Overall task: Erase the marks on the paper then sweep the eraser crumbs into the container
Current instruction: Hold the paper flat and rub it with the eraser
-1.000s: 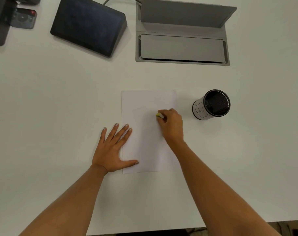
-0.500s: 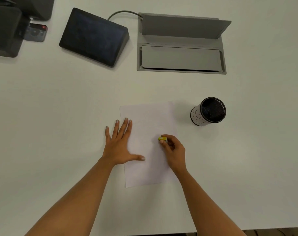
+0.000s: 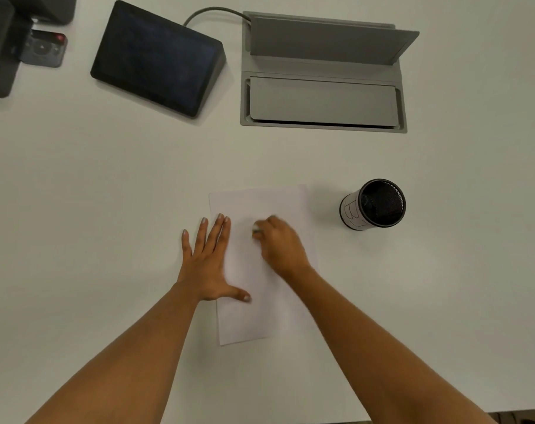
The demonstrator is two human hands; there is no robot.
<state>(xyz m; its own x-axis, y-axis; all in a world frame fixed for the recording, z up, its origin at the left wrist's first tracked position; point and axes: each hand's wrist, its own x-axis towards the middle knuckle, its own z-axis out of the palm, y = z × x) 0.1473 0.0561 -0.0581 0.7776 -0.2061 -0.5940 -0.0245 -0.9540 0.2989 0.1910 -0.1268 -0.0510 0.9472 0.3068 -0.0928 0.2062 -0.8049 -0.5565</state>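
Note:
A white sheet of paper [image 3: 254,203] lies on the white table in front of me. My left hand [image 3: 208,264] rests flat on its left edge, fingers spread, thumb on the sheet. My right hand [image 3: 281,244] is closed around a small eraser [image 3: 256,229], blurred by motion, with its tip pressed on the upper middle of the paper. A black mesh cup [image 3: 373,205] with a white label stands upright to the right of the paper. Marks and crumbs on the sheet are too faint to make out.
A dark wedge-shaped tablet device [image 3: 156,58] sits at the back left, with a grey cable. A grey table hatch [image 3: 321,75] with its lid raised lies at the back centre. A remote [image 3: 44,48] and dark equipment occupy the far left corner. The table's near edge is at bottom right.
My right hand with the eraser has gone from the right part of the paper to the upper middle, closer to my left hand. My left hand stays pressed on the sheet.

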